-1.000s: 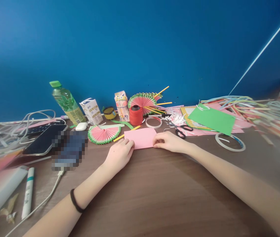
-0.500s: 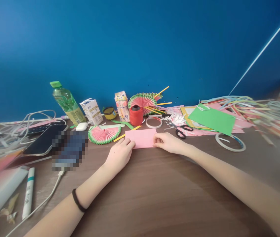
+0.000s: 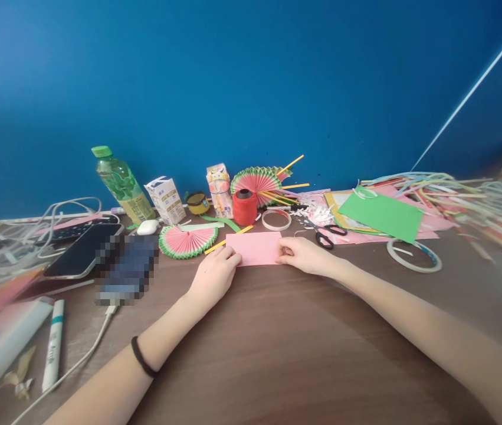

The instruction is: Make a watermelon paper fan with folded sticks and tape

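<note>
A rectangular sheet of pink paper (image 3: pixel 257 248) lies on the brown table (image 3: pixel 286 342) in front of me. My left hand (image 3: pixel 216 270) is closed on its left end, fingers curled with the tips at the near corner. At the right end, my right hand (image 3: pixel 300 255) pinches the edge between thumb and fingers. Just beyond the paper are a yellow stick (image 3: pixel 215 248), a roll of tape (image 3: pixel 276 219) and a spool of red thread (image 3: pixel 244 208). A pleated pink and green paper fan (image 3: pixel 187 242) rests left of my left hand.
Black-handled scissors (image 3: pixel 325 238) and green paper (image 3: pixel 381 213) lie beyond my right hand, with another tape roll (image 3: pixel 414 256). To the left are a bottle (image 3: pixel 123 188), a small carton (image 3: pixel 166 200), phones (image 3: pixel 85 251), a cable (image 3: pixel 78 366) and a marker (image 3: pixel 53 345). A blue wall (image 3: pixel 251 88) stands behind.
Both hands and the pink paper keep almost the same position. The whole view has shifted very slightly; nothing has been let go.
</note>
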{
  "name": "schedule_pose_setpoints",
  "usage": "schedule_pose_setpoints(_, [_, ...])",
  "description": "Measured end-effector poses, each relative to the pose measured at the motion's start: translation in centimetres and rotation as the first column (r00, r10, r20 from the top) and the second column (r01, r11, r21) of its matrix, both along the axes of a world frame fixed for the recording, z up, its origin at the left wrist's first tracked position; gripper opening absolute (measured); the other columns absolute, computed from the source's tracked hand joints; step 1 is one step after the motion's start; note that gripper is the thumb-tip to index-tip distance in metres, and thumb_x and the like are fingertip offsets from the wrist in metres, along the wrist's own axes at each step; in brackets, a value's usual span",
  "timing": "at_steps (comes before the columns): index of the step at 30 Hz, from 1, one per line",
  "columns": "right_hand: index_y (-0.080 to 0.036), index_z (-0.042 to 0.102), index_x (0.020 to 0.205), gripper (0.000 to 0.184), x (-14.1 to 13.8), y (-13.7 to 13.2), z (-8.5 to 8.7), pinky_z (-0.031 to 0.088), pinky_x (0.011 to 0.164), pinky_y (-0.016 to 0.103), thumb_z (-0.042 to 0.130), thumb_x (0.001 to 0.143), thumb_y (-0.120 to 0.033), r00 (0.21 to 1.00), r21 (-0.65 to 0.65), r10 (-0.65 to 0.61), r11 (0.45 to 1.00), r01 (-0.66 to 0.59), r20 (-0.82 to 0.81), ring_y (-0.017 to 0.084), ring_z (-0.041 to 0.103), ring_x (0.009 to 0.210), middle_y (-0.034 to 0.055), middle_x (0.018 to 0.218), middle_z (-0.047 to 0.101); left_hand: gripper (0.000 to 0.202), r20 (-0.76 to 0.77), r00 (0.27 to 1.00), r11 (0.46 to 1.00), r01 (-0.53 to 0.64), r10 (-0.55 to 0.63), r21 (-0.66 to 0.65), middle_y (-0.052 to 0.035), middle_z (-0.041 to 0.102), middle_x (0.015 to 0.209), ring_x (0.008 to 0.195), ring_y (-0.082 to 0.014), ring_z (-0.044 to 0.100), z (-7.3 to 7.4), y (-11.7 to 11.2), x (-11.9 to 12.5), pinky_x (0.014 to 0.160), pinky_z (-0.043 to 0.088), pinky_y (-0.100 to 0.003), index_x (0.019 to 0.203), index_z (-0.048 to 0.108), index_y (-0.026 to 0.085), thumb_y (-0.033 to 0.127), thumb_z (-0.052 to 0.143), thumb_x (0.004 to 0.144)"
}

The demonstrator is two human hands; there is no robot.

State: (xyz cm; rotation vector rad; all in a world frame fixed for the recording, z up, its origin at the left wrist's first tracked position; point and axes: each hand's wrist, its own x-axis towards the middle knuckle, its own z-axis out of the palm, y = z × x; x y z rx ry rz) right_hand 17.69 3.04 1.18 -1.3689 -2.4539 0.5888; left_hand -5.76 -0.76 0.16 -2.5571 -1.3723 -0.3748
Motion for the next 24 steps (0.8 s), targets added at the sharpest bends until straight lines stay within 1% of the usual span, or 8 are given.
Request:
schedule_pose_setpoints(2, [-0.017,0.052,0.071,0.011,-0.1,-0.1,0.0,0.029,0.055,0.022,0.058,0.077,-0.024,0.999,0.015,0.033,0.999,-0.033,-0.002,0.011,0.044,0.059,-0.0027,0.065,0.051,0.022,0.002,0.999,0.999,0.034,-0.034,0.002,-0.0045,0.057,0.083,0.080,-0.0167,0.052,0.0,-0.1,0.0,0.073,0.045,-0.028,0.079,0.057,0.017,0.007,0.038,0.083])
schedule_pose_setpoints(4, [-0.018,0.053,0.076,0.004,-0.2,-0.4,-0.1,0.033,0.059,0.022,0.054,0.079,-0.018,0.996,0.047,0.089,0.995,-0.089,-0.006,0.012,0.049,0.065,-0.0010,0.071,0.055,0.025,-0.034,0.995,0.996,0.090,-0.089,0.004,-0.0046,0.058,0.083,0.078,-0.0163,0.052,0.2,-0.2,0.1,0.072,0.045,-0.028,0.085,0.058,0.016,0.004,0.037,0.082])
schedule_pose_setpoints(6, [-0.018,0.055,0.081,0.008,-0.3,-0.7,-0.2,0.036,0.066,0.024,0.049,0.081,-0.013,0.988,0.114,0.156,0.981,-0.155,-0.006,0.014,0.052,0.075,0.0015,0.081,0.059,0.028,-0.094,0.985,0.989,0.145,-0.143,0.018,-0.0049,0.058,0.082,0.077,-0.0167,0.053,0.3,-0.4,0.1,0.072,0.045,-0.028,0.089,0.059,0.016,0.002,0.036,0.082])
schedule_pose_setpoints(9, [-0.018,0.057,0.088,0.017,-0.4,-1.0,-0.4,0.038,0.073,0.027,0.042,0.084,-0.009,0.967,0.241,0.249,0.937,-0.254,0.051,0.017,0.053,0.084,0.0051,0.091,0.060,0.027,-0.150,0.972,0.979,0.193,-0.183,0.057,-0.0056,0.059,0.082,0.076,-0.0173,0.054,0.5,-0.5,0.1,0.070,0.046,-0.029,0.093,0.060,0.015,0.004,0.037,0.083])
schedule_pose_setpoints(13, [-0.015,0.059,0.086,0.021,-0.5,-1.2,-0.4,0.039,0.070,0.027,0.040,0.084,-0.008,0.936,0.348,0.298,0.871,-0.347,0.188,0.017,0.052,0.079,0.0071,0.085,0.058,0.024,-0.124,0.971,0.972,0.215,-0.203,0.092,-0.0055,0.059,0.084,0.077,-0.0166,0.054,0.2,-0.4,-0.1,0.069,0.047,-0.027,0.094,0.060,0.014,0.008,0.040,0.085])
schedule_pose_setpoints(16, [-0.015,0.061,0.083,0.016,-0.5,-1.3,-0.4,0.039,0.067,0.027,0.045,0.085,-0.015,0.929,0.366,0.305,0.856,-0.364,0.209,0.017,0.052,0.077,0.0070,0.082,0.057,0.024,-0.114,0.973,0.974,0.209,-0.198,0.086,-0.0051,0.058,0.083,0.078,-0.0164,0.053,0.0,-0.3,0.0,0.068,0.046,-0.026,0.091,0.060,0.015,0.007,0.039,0.084])
schedule_pose_setpoints(19, [-0.016,0.062,0.082,0.018,-0.6,-1.2,-0.4,0.039,0.065,0.027,0.045,0.086,-0.018,0.936,0.374,0.295,0.860,-0.348,0.192,0.017,0.053,0.075,0.0072,0.081,0.058,0.024,-0.127,0.979,0.981,0.172,-0.160,0.086,-0.0052,0.057,0.082,0.077,-0.0164,0.053,0.0,-0.4,0.1,0.066,0.045,-0.026,0.088,0.060,0.016,0.008,0.038,0.085])
schedule_pose_setpoints(24, [-0.016,0.061,0.083,0.019,-0.6,-0.8,-0.8,0.040,0.070,0.028,0.042,0.087,-0.014,0.956,0.346,0.288,0.892,-0.291,0.062,0.017,0.055,0.077,0.0074,0.082,0.062,0.021,-0.079,0.994,0.994,0.080,-0.074,0.077,-0.0039,0.057,0.077,0.074,-0.0155,0.052,0.2,-0.7,0.5,0.065,0.043,-0.025,0.082,0.057,0.017,0.012,0.038,0.086])
